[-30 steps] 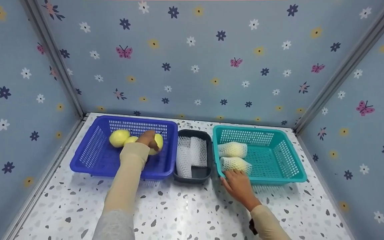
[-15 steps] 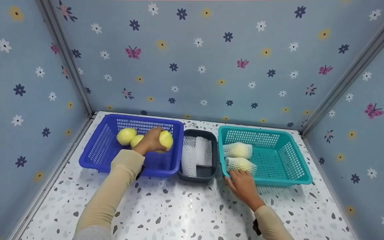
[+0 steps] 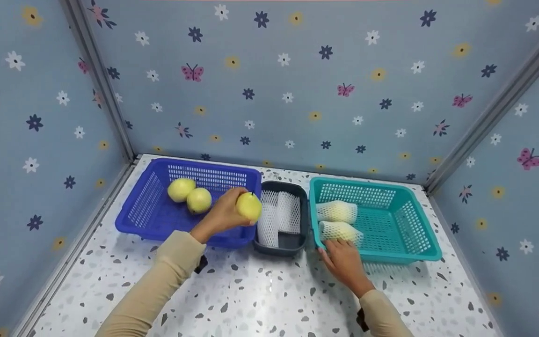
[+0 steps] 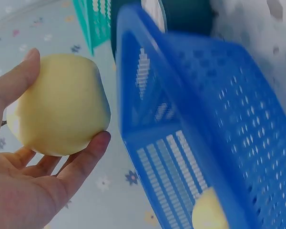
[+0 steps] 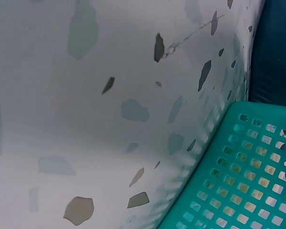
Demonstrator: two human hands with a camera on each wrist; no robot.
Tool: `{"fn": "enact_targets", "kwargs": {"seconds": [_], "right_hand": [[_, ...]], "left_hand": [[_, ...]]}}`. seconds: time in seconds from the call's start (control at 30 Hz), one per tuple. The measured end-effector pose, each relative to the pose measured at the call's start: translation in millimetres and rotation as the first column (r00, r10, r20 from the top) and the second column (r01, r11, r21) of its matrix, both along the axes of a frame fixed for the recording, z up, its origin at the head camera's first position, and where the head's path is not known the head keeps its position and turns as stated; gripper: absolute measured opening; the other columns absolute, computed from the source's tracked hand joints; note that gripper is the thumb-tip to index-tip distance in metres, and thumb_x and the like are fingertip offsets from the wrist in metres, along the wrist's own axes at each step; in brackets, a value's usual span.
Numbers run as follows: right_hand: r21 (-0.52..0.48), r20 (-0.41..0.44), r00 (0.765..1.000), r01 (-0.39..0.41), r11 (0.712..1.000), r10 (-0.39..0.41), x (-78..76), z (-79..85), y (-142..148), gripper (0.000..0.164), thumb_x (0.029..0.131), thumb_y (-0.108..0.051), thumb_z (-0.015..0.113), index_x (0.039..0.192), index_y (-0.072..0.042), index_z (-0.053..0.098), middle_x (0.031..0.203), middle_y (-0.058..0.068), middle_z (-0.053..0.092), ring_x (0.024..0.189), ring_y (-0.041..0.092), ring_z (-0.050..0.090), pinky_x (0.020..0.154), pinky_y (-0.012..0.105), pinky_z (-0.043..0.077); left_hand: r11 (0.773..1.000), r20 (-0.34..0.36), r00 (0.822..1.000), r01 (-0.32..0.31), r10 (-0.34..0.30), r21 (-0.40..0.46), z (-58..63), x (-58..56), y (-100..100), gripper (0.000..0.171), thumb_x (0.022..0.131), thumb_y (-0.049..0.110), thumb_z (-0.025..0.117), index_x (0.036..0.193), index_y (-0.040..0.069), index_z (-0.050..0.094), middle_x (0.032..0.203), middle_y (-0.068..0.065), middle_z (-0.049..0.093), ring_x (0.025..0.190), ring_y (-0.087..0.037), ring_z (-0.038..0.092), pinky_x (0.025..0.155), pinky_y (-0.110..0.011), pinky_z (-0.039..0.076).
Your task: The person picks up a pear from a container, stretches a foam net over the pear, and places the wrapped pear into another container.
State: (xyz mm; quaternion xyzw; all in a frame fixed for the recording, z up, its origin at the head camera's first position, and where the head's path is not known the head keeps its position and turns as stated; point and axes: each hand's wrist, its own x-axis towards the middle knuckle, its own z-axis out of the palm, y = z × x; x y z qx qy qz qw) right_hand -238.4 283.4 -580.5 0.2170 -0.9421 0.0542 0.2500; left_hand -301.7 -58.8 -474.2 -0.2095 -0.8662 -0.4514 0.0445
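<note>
My left hand holds a round yellow pear above the right side of the blue basket. In the left wrist view, thumb and fingers curve round the pear, its stem pointing left. A pair of bare pears, one of them the nearer pear, lies in that basket. My right hand grips the near left rim of the teal basket, fingers over the edge beside a net-wrapped pear. Behind it lies another wrapped pear. The right wrist view does not show the right hand.
Between the baskets stands a dark grey tray with white foam net sleeves. All sit on a speckled white tabletop. Flower-patterned panels enclose the back and both sides.
My left hand has lifted the pear from the blue basket and moved it right, towards the grey tray. The right hand stays on the teal basket's rim. The head view has shifted slightly.
</note>
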Motion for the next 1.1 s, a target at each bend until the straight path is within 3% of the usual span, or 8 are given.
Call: {"fn": "enact_targets", "kwargs": {"seconds": [0.17, 0.37, 0.53, 0.9, 1.1], "right_hand": [[0.006, 0.004, 1.000, 0.005, 1.000, -0.005, 0.3, 0.1, 0.1, 0.023, 0.087, -0.034, 0.051, 0.094, -0.014, 0.059, 0.085, 0.003, 0.060, 0.079, 0.022, 0.055, 0.070, 0.041, 0.040], [0.005, 0.023, 0.999, 0.023, 1.000, -0.023, 1.5, 0.8, 0.0, 0.027, 0.087, -0.035, 0.050, 0.098, -0.013, 0.061, 0.089, 0.002, 0.061, 0.083, 0.022, 0.055, 0.074, 0.042, 0.040], [-0.011, 0.020, 1.000, 0.017, 1.000, -0.017, 1.8, 1.0, -0.5, 0.024, 0.085, -0.032, 0.055, 0.097, -0.012, 0.061, 0.087, 0.002, 0.061, 0.081, 0.021, 0.055, 0.074, 0.042, 0.040], [-0.013, 0.038, 0.999, 0.030, 0.999, -0.029, 2.6, 1.1, -1.1, 0.026, 0.087, -0.034, 0.051, 0.099, -0.013, 0.060, 0.089, 0.002, 0.061, 0.082, 0.022, 0.055, 0.074, 0.041, 0.039], [-0.138, 0.045, 0.999, 0.008, 0.990, -0.002, 4.1, 9.5, -7.6, 0.029, 0.086, -0.030, 0.053, 0.107, -0.011, 0.057, 0.099, 0.003, 0.057, 0.092, 0.020, 0.051, 0.077, 0.042, 0.037]], "left_hand": [[0.999, -0.042, 0.999, 0.015, -0.013, 0.034, -5.1, 14.5, 10.5, 0.071, 0.051, 0.017, 0.083, 0.113, 0.005, 0.049, 0.107, -0.008, 0.052, 0.095, -0.023, 0.050, 0.083, -0.039, 0.040], [0.998, -0.027, 0.999, 0.026, -0.025, 0.059, -12.1, 27.3, 21.7, 0.073, 0.051, 0.017, 0.083, 0.115, 0.007, 0.049, 0.108, -0.008, 0.052, 0.097, -0.023, 0.049, 0.083, -0.040, 0.040], [0.996, -0.017, 0.999, 0.040, -0.039, 0.077, -19.0, 35.7, 29.0, 0.075, 0.051, 0.015, 0.084, 0.116, 0.006, 0.047, 0.110, -0.009, 0.051, 0.099, -0.025, 0.049, 0.083, -0.042, 0.040], [0.993, -0.013, 0.997, 0.076, -0.075, 0.088, -31.2, 50.0, 38.3, 0.075, 0.051, 0.020, 0.083, 0.115, 0.007, 0.048, 0.111, -0.008, 0.050, 0.099, -0.024, 0.050, 0.084, -0.040, 0.040], [0.991, 0.018, 0.996, 0.090, -0.093, 0.101, -32.6, 56.1, 40.5, 0.076, 0.051, 0.019, 0.083, 0.117, 0.010, 0.047, 0.113, -0.006, 0.049, 0.102, -0.023, 0.049, 0.085, -0.040, 0.040]]}}
